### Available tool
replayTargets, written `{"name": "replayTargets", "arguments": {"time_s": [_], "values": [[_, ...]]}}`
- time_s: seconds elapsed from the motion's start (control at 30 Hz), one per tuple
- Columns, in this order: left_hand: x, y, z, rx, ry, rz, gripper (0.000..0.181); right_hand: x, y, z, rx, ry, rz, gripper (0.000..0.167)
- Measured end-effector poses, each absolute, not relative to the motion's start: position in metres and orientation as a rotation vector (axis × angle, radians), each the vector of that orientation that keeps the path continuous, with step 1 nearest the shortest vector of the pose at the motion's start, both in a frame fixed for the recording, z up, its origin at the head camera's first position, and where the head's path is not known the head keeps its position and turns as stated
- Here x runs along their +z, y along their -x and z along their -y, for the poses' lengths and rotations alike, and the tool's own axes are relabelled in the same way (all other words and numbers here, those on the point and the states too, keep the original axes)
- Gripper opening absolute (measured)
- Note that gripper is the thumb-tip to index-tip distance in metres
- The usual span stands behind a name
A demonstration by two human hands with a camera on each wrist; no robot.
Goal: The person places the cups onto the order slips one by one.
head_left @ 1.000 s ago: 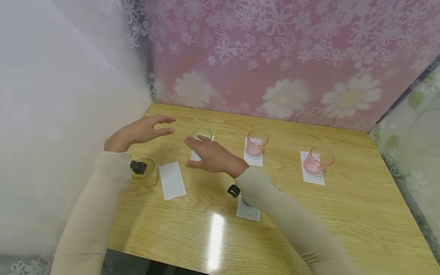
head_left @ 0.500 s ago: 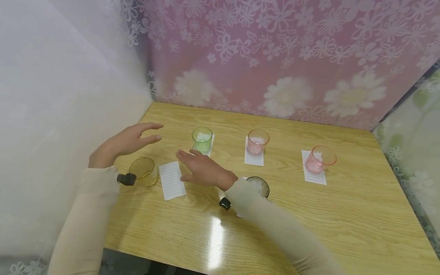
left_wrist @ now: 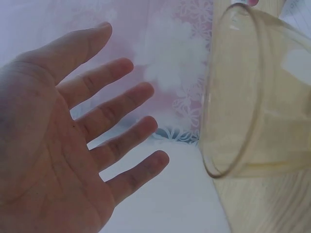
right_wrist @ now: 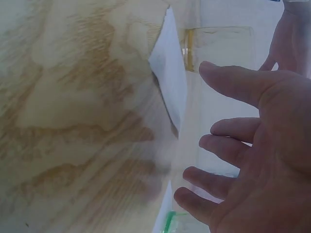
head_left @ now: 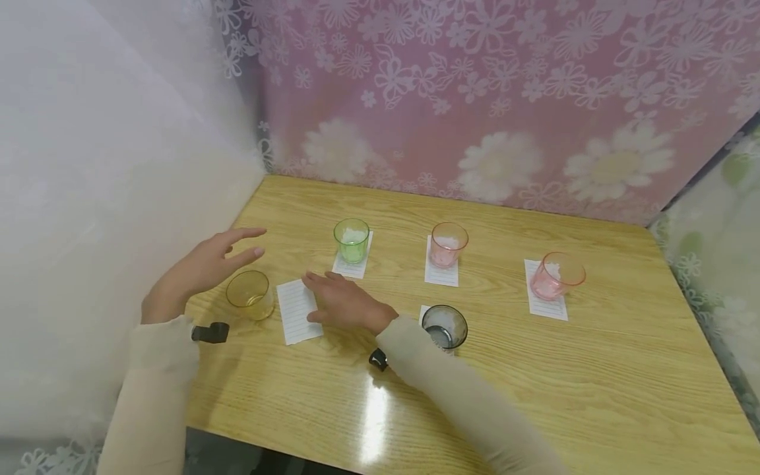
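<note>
My left hand (head_left: 198, 270) hovers behind and to the left of an amber glass (head_left: 252, 307), fingers spread and holding nothing. Its open palm (left_wrist: 63, 141) and the glass (left_wrist: 260, 121) stand apart in the left wrist view. To the right of that glass lies a bare lined paper slip (head_left: 295, 323). Over the slip's right edge is my right hand (head_left: 347, 305), its fingers extended and relaxed with nothing in them. In the right wrist view a gap shows between these fingers (right_wrist: 214, 182) and the paper (right_wrist: 171, 73).
A green glass (head_left: 353, 252), two pink glasses (head_left: 445, 256) and a smoky grey glass (head_left: 442, 335) stand on paper slips, with white material inside. The wooden table (head_left: 368, 415) meets a pink floral curtain (head_left: 415, 132) behind and a white curtain (head_left: 142, 165) at left.
Both hands have drawn back toward me and to the left, the left one clear of the table's back part. The green and grey glasses, previously covered by my right arm, now show.
</note>
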State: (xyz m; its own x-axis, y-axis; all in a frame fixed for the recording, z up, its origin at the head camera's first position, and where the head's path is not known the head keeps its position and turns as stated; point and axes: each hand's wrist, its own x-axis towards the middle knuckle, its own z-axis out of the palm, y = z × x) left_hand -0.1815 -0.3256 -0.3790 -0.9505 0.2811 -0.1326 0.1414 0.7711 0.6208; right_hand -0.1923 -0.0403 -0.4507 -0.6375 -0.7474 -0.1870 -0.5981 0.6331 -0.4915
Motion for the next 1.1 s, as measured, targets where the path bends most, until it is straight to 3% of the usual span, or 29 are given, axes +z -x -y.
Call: {"name": "replayTargets", "arguments": {"time_s": [0.43,1.1], "values": [[-0.412,0.148,0.336,1.143,-0.175,-2.763,0.067,-0.465,0.190,0.041,-0.513,1.100,-2.472,0.079],[-0.446,0.130,0.346,1.269,-0.274,-2.697,0.090,-0.466,0.194,0.041,-0.387,1.153,-2.464,0.076]]}}
